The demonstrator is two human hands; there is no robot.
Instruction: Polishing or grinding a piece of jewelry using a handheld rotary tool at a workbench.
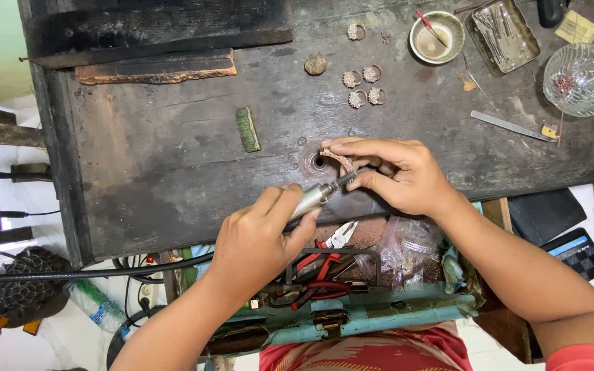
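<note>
Between my hands, my left hand [262,237] grips the drill [314,198]; my right hand [397,172] pinches the light, fragile ring [336,158] by its rim.

Clear plastic bags [407,251]: several small transparent pouches, crumpled and overlapping, lying in the open drawer below the front edge of the tabletop [173,165], just under the right wrist; pale, glinting contents, too small to identify.

Yellow tag [576,27]: small rectangular card, pale yellow with dark markings, lying tilted at the far right corner of the tabletop, beside the metal tray [502,33].

Small yellow label [550,131]: tiny square piece, near the right edge, below the glass bowl [581,79].

Calculator display [570,245]: narrow light-blue strip on a dark device, off the tabletop at lower right, beside a black wallet-like case [543,214].
</note>
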